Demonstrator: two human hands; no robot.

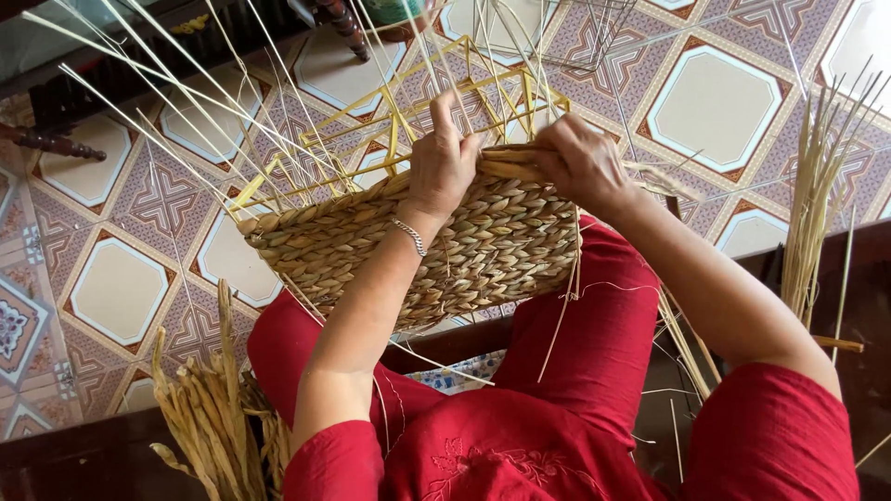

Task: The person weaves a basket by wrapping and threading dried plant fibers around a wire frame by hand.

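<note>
Woven basket wall (408,246) about half up; bare stakes (278,121) above grip. Left hand (444,167) presses rim, right hand (580,162) pinches weaving strand (510,167).

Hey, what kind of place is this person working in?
Probably a home or small craft workspace, with weaving done seated. Signs: a patterned tiled floor, a half-woven basket on a yellow frame across the lap, and bundles of dried fibre alongside.

A patterned tile floor (715,107), a dried reed bundle (209,417) and dark turned wooden legs (345,26) surround the work.
</note>
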